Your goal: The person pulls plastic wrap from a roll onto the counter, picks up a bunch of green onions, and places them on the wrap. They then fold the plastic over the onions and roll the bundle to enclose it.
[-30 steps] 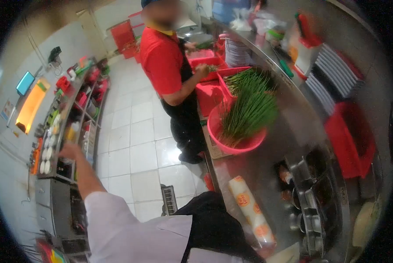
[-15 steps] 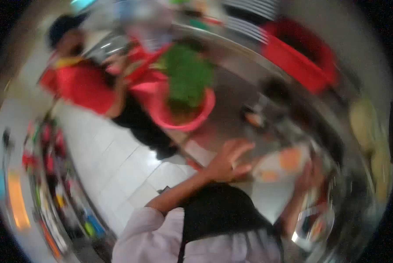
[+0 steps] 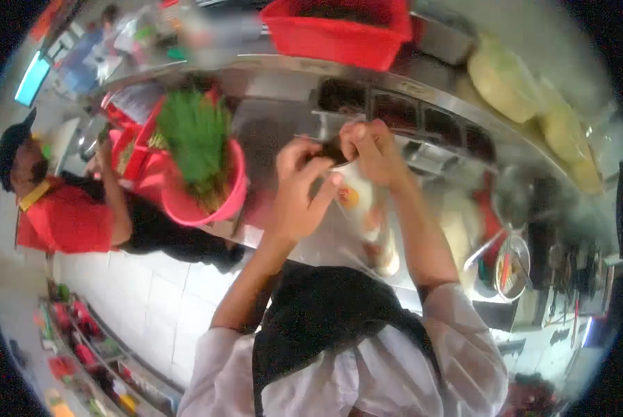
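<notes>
A white plastic packet with orange-red prints hangs at a slant over the metal counter, its upper end between my two hands. My right hand is closed on that upper end, fingers bunched together. My left hand curls around the other side, its thumb lying along the packet. Something dark shows between the hands; I cannot make out whether it is the packet's mouth or a thing behind it. Beyond the hands, dark-filled metal containers are set in a row.
A pink tub of leafy greens stands on the counter at left. A co-worker in a red shirt stands past it. A red bin sits on the back shelf. A metal pot with utensils is at right.
The packet has swung from my right side to in front of me, tilting more upright. My left hand, apart from it before, has come against it. My view has turned right.
</notes>
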Demonstrator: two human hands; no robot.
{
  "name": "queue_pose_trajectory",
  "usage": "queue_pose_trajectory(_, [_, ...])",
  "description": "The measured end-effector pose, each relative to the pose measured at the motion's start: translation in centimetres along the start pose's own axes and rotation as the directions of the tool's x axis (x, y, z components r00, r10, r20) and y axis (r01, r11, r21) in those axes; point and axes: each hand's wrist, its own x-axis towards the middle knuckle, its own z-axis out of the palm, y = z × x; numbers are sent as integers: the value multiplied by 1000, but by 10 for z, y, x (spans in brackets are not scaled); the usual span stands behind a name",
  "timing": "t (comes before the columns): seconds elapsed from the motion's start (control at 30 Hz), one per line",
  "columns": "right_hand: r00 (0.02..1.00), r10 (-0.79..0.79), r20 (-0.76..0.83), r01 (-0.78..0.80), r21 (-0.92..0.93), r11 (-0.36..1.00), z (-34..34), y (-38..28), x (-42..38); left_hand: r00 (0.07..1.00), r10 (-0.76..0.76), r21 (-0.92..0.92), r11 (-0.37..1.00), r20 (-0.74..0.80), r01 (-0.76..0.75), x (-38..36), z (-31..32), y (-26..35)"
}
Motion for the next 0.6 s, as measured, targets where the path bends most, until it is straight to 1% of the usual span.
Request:
queue_pose_trajectory(0.03, [988, 153, 4, -153, -18, 988, 7, 1, -5, 1000, 28, 76, 997, -6, -28, 0, -4, 3])
queue_pose_trajectory(0.07, [957, 290, 17, -289, -39, 957, 13, 2, -7, 994, -82, 1, 997, 68, 82, -8, -5, 1])
queue_pose_trajectory(0.1, [953, 300, 50, -298, -38, 954, 20, 5, -9, 975, -183, -53, 980, 128, 191, -19, -8, -3])
queue_pose_trajectory(0.13, [952, 293, 93, -292, -27, 956, 30, 13, -11, 971, -203, -122, 968, 122, 218, -31, -9, -12])
queue_pose_trajectory(0.17, [947, 303, 110, -292, -103, 951, 44, 24, -15, 967, -229, -182, 952, 109, 246, -45, -11, -17])
queue_pose_trajectory(0.2, [946, 301, 123, -277, -176, 945, 58, 36, -18, 948, -283, -16, 957, 143, 289, -52, -19, -18])
queue_pose_trajectory(0.23, [963, 209, 171, -193, -106, 975, 71, 40, -20, 929, -335, -66, 935, 158, 349, -69, -23, -25])
queue_pose_trajectory(0.27, [925, 303, 231, -310, -8, 951, 88, 55, -29, 978, -194, 100, 977, 70, 186, -84, -27, -35])
queue_pose_trajectory(0.3, [871, 349, 345, -358, -40, 933, 97, 47, -26, 959, -273, -11, 961, 82, 275, -117, -20, -60])
queue_pose_trajectory(0.33, [883, 260, 390, -236, -110, 965, 111, 63, -37, 939, -339, -66, 937, 52, 342, -132, -24, -58])
queue_pose_trajectory(0.37, [775, 451, 443, -497, -14, 868, 128, 74, -44, 916, -401, -135, 906, 35, 402, -142, -28, -56])
queue_pose_trajectory(0.4, [770, 392, 502, -487, 67, 871, 139, 68, -42, 912, -411, -125, 904, 6, 408, -151, -32, -54])
queue_pose_trajectory(0.43, [706, 470, 529, -517, -68, 853, 147, 74, -53, 823, -564, -190, 803, 66, 565, -163, -28, -50])
queue_pose_trajectory(0.47, [636, 553, 538, -537, -206, 818, 162, 83, -62, 708, -692, -247, 668, 141, 702, -171, -31, -47])
queue_pose_trajectory(0.5, [627, 559, 543, -545, -206, 813, 174, 99, -74, 699, -700, -249, 658, 144, 710, -179, -30, -50])
queue_pose_trajectory(0.57, [516, 607, 604, -691, -125, 712, 189, 131, -100, 517, -820, -154, 494, 246, 856, -201, -21, -74])
queue_pose_trajectory(0.6, [517, 615, 596, -696, -125, 707, 190, 135, -105, 518, -816, -153, 495, 256, 855, -214, -12, -88])
